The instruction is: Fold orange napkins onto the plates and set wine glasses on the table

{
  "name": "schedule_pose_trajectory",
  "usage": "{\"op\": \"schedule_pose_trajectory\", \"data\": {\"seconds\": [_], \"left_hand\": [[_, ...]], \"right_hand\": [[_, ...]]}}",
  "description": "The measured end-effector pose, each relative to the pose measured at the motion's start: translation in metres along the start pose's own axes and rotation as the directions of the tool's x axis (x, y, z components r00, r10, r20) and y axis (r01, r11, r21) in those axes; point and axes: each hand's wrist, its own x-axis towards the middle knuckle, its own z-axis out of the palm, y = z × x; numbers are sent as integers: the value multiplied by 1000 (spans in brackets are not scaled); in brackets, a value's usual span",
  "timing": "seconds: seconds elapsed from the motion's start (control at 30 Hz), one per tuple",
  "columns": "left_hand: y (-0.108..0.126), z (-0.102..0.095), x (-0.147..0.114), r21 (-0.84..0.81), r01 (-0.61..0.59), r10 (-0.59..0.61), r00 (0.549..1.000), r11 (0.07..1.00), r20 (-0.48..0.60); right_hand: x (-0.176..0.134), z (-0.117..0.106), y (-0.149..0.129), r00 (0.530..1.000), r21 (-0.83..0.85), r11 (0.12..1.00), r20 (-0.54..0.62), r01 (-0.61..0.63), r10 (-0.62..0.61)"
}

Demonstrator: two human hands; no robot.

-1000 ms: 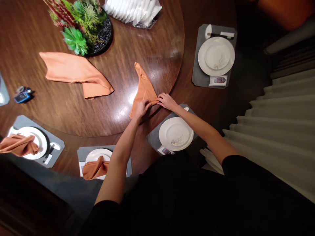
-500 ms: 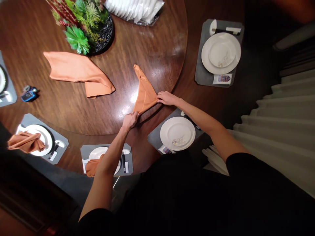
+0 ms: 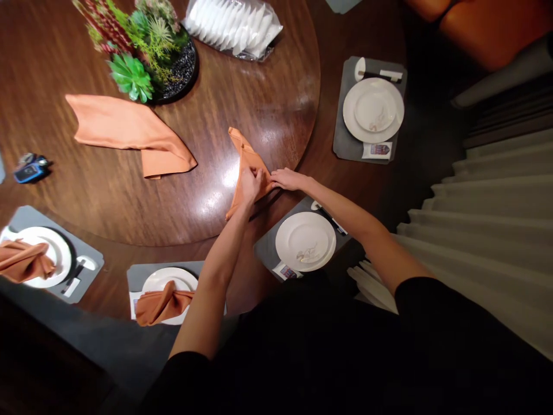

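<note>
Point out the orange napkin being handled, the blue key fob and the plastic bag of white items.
Orange napkin (image 3: 250,158): head view, on the cloth just beyond the left hand (image 3: 251,183).
Blue key fob (image 3: 30,172): head view, middle of its casing.
Plastic bag (image 3: 234,27): head view, around its middle.

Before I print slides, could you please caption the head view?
Left hand and right hand on a folded orange napkin.
</note>
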Motion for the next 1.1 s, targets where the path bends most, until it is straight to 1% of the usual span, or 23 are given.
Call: {"op": "schedule_pose_trajectory", "data": {"seconds": [0.03, 0.07, 0.1, 0.13, 0.17, 0.23, 0.3, 0.33, 0.37, 0.47, 0.53, 0.6, 0.67, 0.77, 0.83, 0.87, 0.9, 0.93, 1.0, 1.03, 1.1], "left_hand": [[2, 2, 7, 0, 89, -89, 996, 996, -31], [3, 3, 13, 5, 154, -153, 986, 988, -59], [3, 4, 16, 7, 183, -181, 980, 983, -86], [2, 5, 16, 0, 169, -168, 981, 986, -102], [0, 6, 15, -5, 127, -126, 987, 992, -101], [-5, 7, 9, 14, -9, 9, 999, 1000, -39], [-12, 7, 3, 46, -128, 125, 991, 991, 49], [-14, 7, 1, 57, -163, 158, 985, 985, 75], [-16, 6, -1, 63, -179, 173, 981, 982, 86], [-20, 5, -2, 51, -176, 172, 982, 983, 77], [-21, 5, -6, 54, -184, 179, 980, 981, 88], [-22, 5, -14, 83, -222, 211, 970, 972, 117], [-23, 6, -26, 112, -285, 267, 951, 952, 155], [-24, 8, -46, 148, -377, 346, 917, 914, 201], [-26, 11, -55, 173, -395, 357, 909, 902, 215], [-26, 12, -57, 178, -388, 350, 913, 904, 211], [-27, 13, -58, 174, -373, 338, 920, 912, 200], [-28, 14, -57, 161, -356, 326, 927, 921, 185], [-29, 12, -54, 118, -325, 306, 939, 938, 155], [-29, 9, -51, 88, -308, 293, 945, 947, 148], [-28, 2, -45, 7, -260, 255, 953, 966, 161]], "right_hand": [[-2, 1, -1, 1000, -6, 1000, -5, 12, -12], [-3, 2, -2, 1000, -6, 1000, -12, 19, -19], [-4, 4, -2, 1000, 2, 1000, -24, 18, -18], [-4, 6, -2, 999, 20, 1000, -39, 5, -4], [-4, 8, -1, 998, 48, 999, -58, -22, 25], [-1, 14, -1, 989, 116, 987, -89, -111, 122], [5, 18, -1, 967, 168, 960, -86, -225, 241], [9, 20, -1, 951, 184, 942, -73, -282, 300], [13, 21, -1, 933, 194, 921, -58, -338, 355], [26, 22, -3, 868, 217, 850, -21, -480, 496], [33, 21, -6, 839, 221, 820, -16, -528, 544], [39, 21, -8, 824, 205, 808, -16, -552, 567], [44, 22, -10, 811, 190, 798, -15, -572, 585], [49, 24, -15, 787, 216, 772, -30, -597, 616], [47, 24, -20, 763, 222, 752, -48, -621, 645], [44, 24, -23, 756, 215, 751, -79, -624, 650], [39, 23, -25, 762, 205, 769, -130, -606, 635], [34, 21, -26, 785, 198, 806, -192, -558, 590], [21, 19, -25, 858, 196, 906, -296, -376, 420], [14, 19, -23, 893, 204, 942, -315, -266, 320], [5, 20, -14, 943, 242, 966, -291, -93, 163]]}}
